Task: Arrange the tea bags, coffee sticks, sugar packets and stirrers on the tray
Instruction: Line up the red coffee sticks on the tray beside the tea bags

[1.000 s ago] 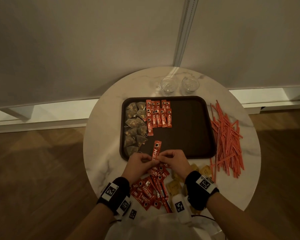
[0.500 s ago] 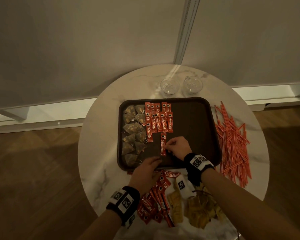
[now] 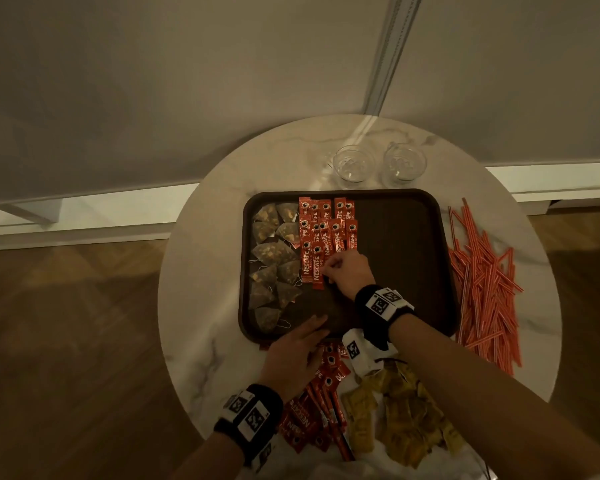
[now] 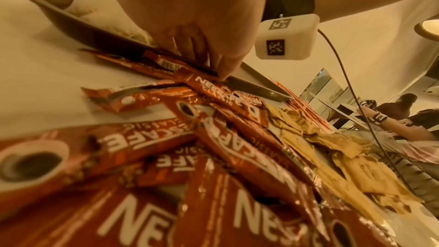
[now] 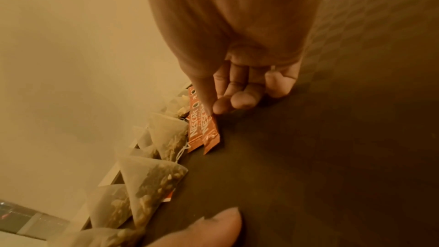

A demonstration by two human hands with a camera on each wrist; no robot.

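Pinching one coffee stick (image 3: 317, 268) in my right hand (image 3: 347, 271) beside the row on the tray (image 3: 413, 258), left hand (image 3: 293, 355) flat on the loose pile (image 3: 321, 407), I could bump the neat sticks crooked if my fingers slide.

Head cam: high, looking steeply down on table (image 3: 201, 306), whole tray (image 3: 395, 216) in frame. Left wrist cam: low over coffee sticks (image 4: 213, 157), facing the tray's (image 4: 78, 23) near rim. Right wrist cam: close above tray floor (image 5: 332, 157), looking along tea bags (image 5: 152, 181). All three share the tray.
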